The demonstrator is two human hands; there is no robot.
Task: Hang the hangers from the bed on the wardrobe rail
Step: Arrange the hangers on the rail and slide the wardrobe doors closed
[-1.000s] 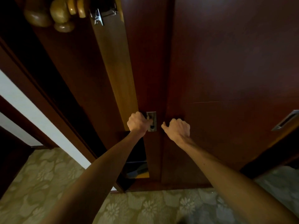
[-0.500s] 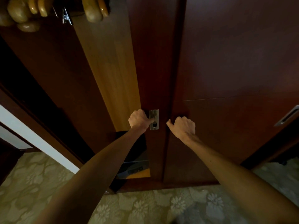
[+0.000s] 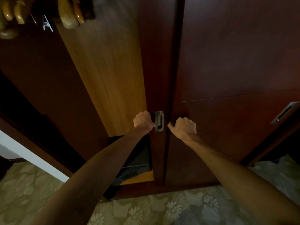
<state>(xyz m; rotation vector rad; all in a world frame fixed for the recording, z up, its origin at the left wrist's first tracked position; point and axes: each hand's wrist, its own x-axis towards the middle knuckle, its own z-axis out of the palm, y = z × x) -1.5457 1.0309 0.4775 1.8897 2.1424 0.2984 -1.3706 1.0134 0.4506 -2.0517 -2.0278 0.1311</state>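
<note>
Sliding door (image 3: 155, 78): left hand (image 3: 142, 120) fingers hooked in recessed handle (image 3: 159, 121); right hand (image 3: 184, 128) curled on door edge, gripping; pull evenly, wooden hangers (image 3: 69, 15) hang above

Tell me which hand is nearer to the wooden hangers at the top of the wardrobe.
Left. The left hand is below and right of the wooden hangers; the right hand sits farther right, past the metal door pull.

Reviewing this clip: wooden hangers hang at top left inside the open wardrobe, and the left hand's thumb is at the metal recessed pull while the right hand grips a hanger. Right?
Not quite. In the head view the right hand holds no hanger; it is curled against the door's edge. The rest stands: wooden hangers hang top left, and the left hand has its thumb at the metal pull.
</note>
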